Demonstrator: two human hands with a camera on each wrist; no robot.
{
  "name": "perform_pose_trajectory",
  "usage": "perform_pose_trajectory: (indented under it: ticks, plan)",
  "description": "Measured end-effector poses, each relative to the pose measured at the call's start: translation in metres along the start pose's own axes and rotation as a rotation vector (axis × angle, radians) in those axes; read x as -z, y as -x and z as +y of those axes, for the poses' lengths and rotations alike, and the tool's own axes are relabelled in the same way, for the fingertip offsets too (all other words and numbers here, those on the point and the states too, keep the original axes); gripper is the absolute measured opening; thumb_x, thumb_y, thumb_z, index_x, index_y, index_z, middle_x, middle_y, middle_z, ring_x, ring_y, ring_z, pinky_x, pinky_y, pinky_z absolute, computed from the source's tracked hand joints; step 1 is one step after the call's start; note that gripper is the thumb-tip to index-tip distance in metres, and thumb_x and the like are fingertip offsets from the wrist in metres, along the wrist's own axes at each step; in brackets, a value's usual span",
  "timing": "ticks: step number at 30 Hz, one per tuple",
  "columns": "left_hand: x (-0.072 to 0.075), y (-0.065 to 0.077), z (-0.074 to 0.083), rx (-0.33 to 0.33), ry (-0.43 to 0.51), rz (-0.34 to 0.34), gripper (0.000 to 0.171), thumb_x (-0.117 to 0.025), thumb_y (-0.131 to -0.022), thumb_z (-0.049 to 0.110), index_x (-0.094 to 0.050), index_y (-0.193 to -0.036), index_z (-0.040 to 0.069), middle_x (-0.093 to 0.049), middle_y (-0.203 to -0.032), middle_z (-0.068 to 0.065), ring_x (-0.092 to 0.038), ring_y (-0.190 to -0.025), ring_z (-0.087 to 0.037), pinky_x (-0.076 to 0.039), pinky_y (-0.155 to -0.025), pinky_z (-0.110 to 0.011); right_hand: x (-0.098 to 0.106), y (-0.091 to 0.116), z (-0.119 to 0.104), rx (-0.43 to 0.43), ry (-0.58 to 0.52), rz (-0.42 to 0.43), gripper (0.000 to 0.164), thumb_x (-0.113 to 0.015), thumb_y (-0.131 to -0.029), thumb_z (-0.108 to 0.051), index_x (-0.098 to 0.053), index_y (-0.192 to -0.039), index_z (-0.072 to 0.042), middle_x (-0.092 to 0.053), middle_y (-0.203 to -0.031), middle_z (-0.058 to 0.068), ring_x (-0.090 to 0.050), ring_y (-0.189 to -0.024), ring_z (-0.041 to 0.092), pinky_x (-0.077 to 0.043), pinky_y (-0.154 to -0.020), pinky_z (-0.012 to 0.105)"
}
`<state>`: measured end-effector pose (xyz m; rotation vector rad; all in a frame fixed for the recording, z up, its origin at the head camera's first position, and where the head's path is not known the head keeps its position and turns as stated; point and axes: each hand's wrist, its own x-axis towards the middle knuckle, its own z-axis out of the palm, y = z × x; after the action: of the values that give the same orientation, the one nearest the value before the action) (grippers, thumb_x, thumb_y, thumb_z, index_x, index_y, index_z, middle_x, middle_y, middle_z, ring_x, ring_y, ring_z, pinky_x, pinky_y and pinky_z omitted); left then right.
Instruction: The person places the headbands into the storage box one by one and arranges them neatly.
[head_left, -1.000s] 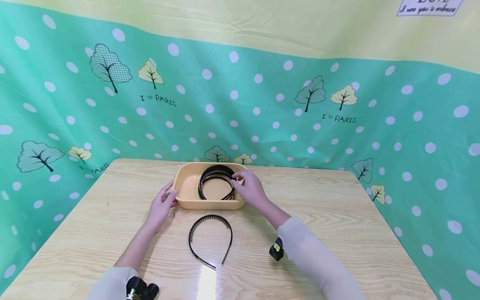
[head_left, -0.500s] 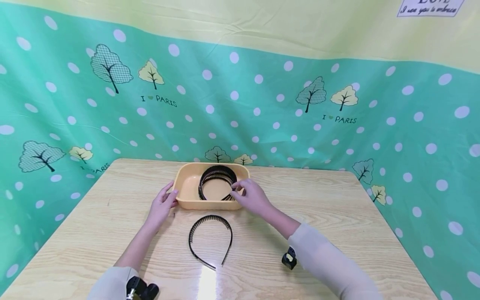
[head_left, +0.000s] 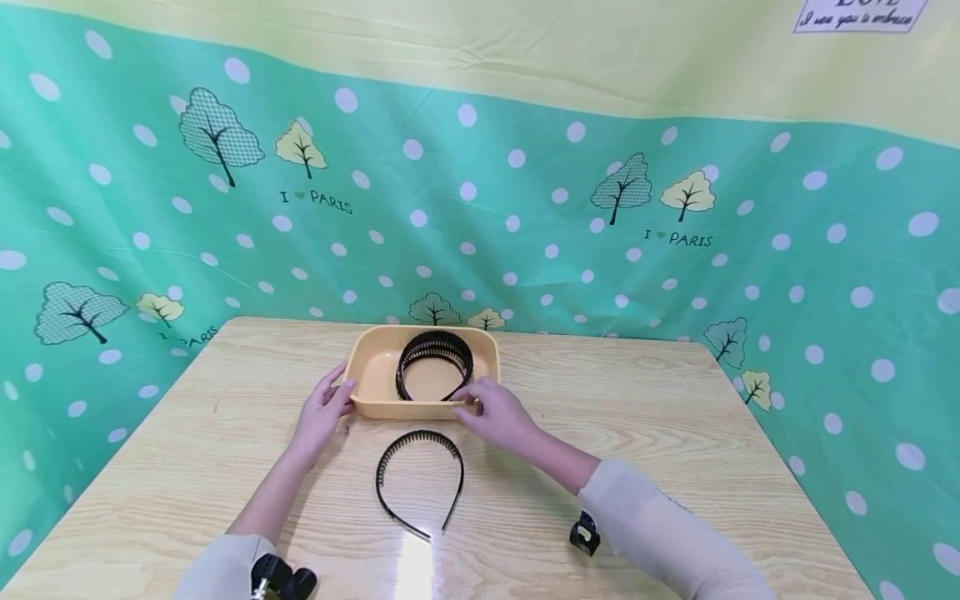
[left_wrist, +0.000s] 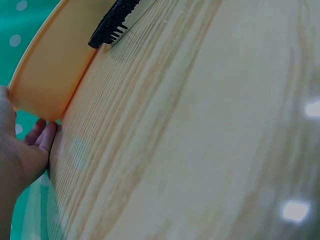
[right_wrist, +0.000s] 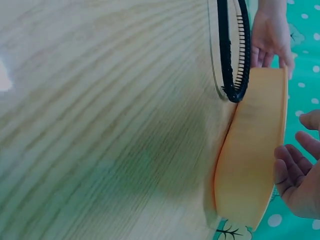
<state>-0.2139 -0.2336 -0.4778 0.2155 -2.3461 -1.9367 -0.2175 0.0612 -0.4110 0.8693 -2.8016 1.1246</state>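
Observation:
A shallow peach plastic bin (head_left: 372, 409) stands on the table, with several black toothed headbands (head_left: 435, 340) stacked in its right half. My left hand (head_left: 322, 414) grips the bin's left end, thumb by the rim and fingers against the outer side. At the front right rim is my right hand (head_left: 501, 414), its fingers bent loosely; in the right wrist view thumb and forefinger stand apart with nothing seen between them. A single black toothed headband (head_left: 422, 435) lies on the table before the bin, its ends towards me.
The pale wood-grain table (head_left: 675, 433) reaches back to a green dotted curtain (head_left: 510, 250) close behind the bin. A bright glare patch (head_left: 414, 571) shows near the table's front. Wrist cameras (head_left: 585, 533) sit below both forearms.
My right hand has come from the stack's right side down and towards me, to the front right rim. The left hand, bin and single headband stay in place.

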Motion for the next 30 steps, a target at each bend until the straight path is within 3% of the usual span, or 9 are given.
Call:
perform_pose_trajectory:
  ticks: [5, 16, 30]
  plan:
    - [0.0, 0.0, 0.001, 0.003, -0.005, -0.004, 0.061, -0.045, -0.097, 0.043, -0.025, -0.149, 0.02, -0.048, -0.132, -0.029, -0.059, -0.08, 0.007, -0.053, -0.088, -0.022, -0.001, 0.004, -0.003, 0.011, 0.004, 0.003, 0.02, -0.068, -0.085, -0.02, -0.068, -0.102, -0.009, -0.06, -0.089, 0.005, -0.051, -0.07, 0.007, -0.048, -0.06, 0.015]
    - [0.001, 0.001, 0.0, 0.004, -0.011, -0.004, 0.06, -0.044, -0.097, 0.044, -0.026, -0.149, 0.019, -0.049, -0.132, -0.028, -0.059, -0.08, 0.007, -0.053, -0.088, -0.022, -0.01, 0.013, -0.005, 0.03, 0.027, -0.084, 0.02, -0.066, -0.087, -0.021, -0.067, -0.103, -0.009, -0.059, -0.089, 0.0, -0.05, -0.069, 0.003, -0.047, -0.06, 0.013]
    - [0.001, -0.001, -0.002, -0.003, -0.012, -0.006, 0.062, -0.045, -0.096, 0.046, -0.026, -0.149, 0.019, -0.05, -0.131, -0.028, -0.06, -0.081, 0.005, -0.053, -0.086, -0.02, -0.027, 0.022, 0.0, -0.017, 0.095, -0.16, 0.026, -0.064, -0.088, -0.027, -0.066, -0.109, -0.011, -0.059, -0.092, 0.002, -0.049, -0.067, 0.001, -0.045, -0.06, 0.014]
